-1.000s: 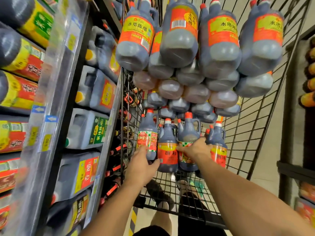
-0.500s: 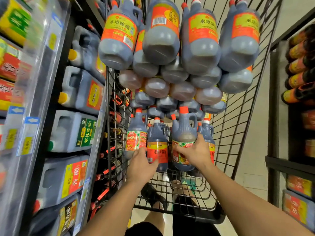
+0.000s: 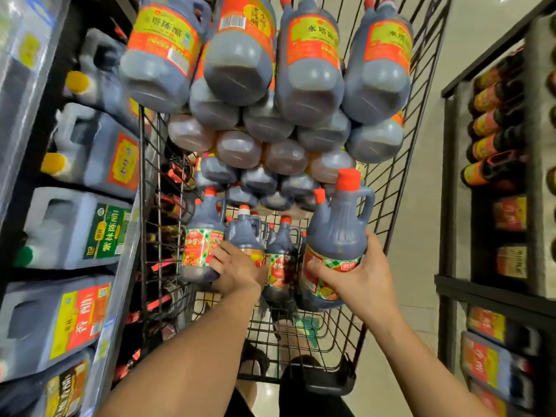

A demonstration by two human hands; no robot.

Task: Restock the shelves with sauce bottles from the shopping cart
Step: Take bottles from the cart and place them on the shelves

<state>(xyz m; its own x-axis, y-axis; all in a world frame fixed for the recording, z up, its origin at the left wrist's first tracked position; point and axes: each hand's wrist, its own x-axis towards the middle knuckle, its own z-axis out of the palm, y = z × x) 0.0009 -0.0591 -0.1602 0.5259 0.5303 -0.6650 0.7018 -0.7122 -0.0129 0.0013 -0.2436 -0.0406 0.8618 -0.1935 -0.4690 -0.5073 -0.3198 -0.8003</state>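
Note:
A black wire shopping cart [image 3: 388, 212] holds many dark sauce bottles with red caps. My right hand [image 3: 358, 275] grips the lower body of one dark sauce bottle [image 3: 338, 236] and holds it raised above the others at the cart's near right. My left hand [image 3: 236, 267] rests among the standing bottles, its fingers against the leftmost sauce bottle [image 3: 201, 245] and a second bottle [image 3: 245, 233]; whether it grips one is unclear. Large bottles with orange and yellow labels [image 3: 310, 61] are stacked at the cart's far end.
The shelf on the left [image 3: 117, 299] carries big grey jugs lying on their sides, such as a green-labelled jug [image 3: 78, 230]. A dark shelf unit on the right [image 3: 487, 293] holds more bottles. Pale aisle floor [image 3: 421, 236] runs between cart and right shelf.
My right hand has lifted its bottle up and to the right, clear of the row. My left hand has stayed low among the standing bottles.

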